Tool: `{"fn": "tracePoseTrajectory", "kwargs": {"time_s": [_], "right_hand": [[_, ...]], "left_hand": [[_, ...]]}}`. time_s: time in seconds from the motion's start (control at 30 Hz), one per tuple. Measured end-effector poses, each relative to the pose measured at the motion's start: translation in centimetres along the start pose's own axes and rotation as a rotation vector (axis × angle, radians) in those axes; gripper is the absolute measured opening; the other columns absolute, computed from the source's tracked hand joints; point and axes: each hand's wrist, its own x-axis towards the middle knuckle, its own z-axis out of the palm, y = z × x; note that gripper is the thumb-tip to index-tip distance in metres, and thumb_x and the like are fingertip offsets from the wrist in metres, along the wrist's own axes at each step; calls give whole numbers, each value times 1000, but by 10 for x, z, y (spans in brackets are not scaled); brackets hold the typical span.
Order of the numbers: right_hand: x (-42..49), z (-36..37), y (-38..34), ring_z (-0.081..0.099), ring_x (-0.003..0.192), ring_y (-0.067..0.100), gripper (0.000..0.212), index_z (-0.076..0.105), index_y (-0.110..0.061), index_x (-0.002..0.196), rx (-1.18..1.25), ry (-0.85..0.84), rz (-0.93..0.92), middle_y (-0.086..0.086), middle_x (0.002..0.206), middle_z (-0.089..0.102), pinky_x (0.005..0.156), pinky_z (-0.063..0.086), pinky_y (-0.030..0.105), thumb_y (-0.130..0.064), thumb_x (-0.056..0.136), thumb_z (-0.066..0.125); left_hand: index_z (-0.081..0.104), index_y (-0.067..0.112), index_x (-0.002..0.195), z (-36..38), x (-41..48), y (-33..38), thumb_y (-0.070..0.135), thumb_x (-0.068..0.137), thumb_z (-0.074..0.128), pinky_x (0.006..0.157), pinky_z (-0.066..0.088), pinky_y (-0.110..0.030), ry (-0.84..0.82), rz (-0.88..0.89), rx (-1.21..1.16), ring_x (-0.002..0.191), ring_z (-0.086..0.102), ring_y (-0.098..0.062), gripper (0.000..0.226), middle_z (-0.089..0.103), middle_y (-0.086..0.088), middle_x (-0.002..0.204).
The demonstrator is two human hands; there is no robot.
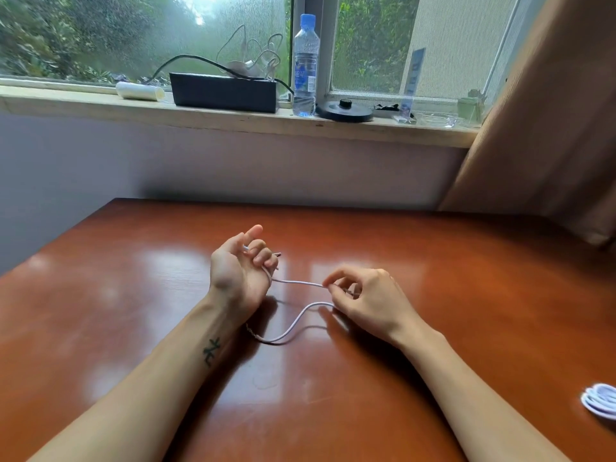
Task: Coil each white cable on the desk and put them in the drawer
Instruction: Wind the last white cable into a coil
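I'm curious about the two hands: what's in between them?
In the head view, a short stretch of the white cable runs from the left hand to the right hand, over bare desk.

Curled fingers: left hand, right hand.

Glossy reddish-brown wooden desk against pale lilac wall; above, worn cream windowsill under rain-spotted window glass, daylight and foliage outside; tan fabric curtain at right.

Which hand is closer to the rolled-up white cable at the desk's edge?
Right. The right hand is left of the coiled cable, near the desk's middle; the left hand lies even farther left.
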Motion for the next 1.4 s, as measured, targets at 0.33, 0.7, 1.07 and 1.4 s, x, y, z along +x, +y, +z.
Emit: {"fn": "tracePoseTrajectory", "kwargs": {"time_s": [0.33, 0.7, 1.07, 1.4], "right_hand": [[-2, 4, -5, 54, 57, 13, 17, 76, -28, 96, 299, 26, -120, -9, 75, 70, 61, 44, 18, -14, 86, 74], [1, 0, -7, 57, 57, 12, 20, 75, -26, 99, 315, 271, -150, -9, 77, 70, 59, 47, 18, -18, 83, 83], [4, -2, -7, 62, 72, 14, 28, 74, -22, 104, 294, 362, -209, -9, 83, 69, 72, 47, 18, -19, 80, 86], [3, -1, -4, 68, 74, 7, 24, 74, -24, 103, 444, 272, -61, -10, 81, 70, 69, 54, 25, -14, 83, 83]], "left_hand": [[61, 12, 98, -8, 6, -19, 8, 107, 37, 54, 37, -26, -10, 440, 871, 50, 38, -8, 25, 42, 7, 60], [65, 17, 97, -13, -8, -30, 18, 105, 41, 75, 49, -31, -225, 604, 1425, 72, 60, -10, 25, 63, -2, 76], [65, 26, 96, -14, -15, -26, 40, 92, 42, 82, 46, -36, -357, 601, 1556, 83, 59, -8, 26, 61, 15, 79], [57, 25, 82, -16, -9, -27, 50, 83, 61, 54, 35, -31, -232, 604, 1551, 47, 44, -5, 25, 49, 16, 50]]}}
